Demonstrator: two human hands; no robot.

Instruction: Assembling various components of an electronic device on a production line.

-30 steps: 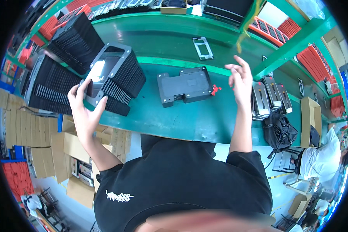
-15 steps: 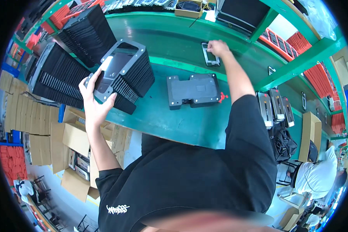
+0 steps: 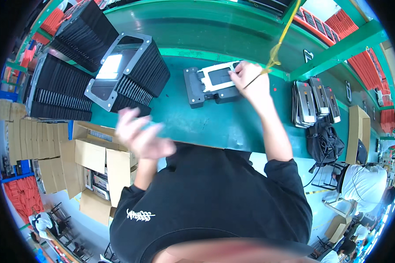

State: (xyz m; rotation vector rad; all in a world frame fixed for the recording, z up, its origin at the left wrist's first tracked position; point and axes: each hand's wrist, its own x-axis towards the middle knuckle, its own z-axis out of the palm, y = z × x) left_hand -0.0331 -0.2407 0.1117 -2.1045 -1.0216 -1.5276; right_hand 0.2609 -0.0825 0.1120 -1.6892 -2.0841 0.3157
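Note:
My right hand (image 3: pixel 253 81) pinches a silver-white rectangular frame (image 3: pixel 210 75) by its right end, above a black fixture block (image 3: pixel 193 90) on the green bench. The frame overlaps the block's top; whether it rests fully on it I cannot tell. My left hand (image 3: pixel 142 136) is blurred by motion, fingers apart and nothing visible in it, over the bench's near edge. Beyond it stands a stack of black trays (image 3: pixel 147 65). The grey-rimmed top tray (image 3: pixel 132 65) carries a dark glossy panel (image 3: pixel 112 65) reflecting light.
More black tray stacks (image 3: pixel 59 87) stand at the left. Right of my right arm are piles of flat silver-and-black parts (image 3: pixel 303 105) and a black bag (image 3: pixel 324 142). A yellow cord (image 3: pixel 281 39) hangs near my right hand. Open cartons (image 3: pixel 90 153) sit below left.
My right hand has brought the silver-white frame from the green strip at the back to the black block. My left hand has left the top tray and moved toward me.

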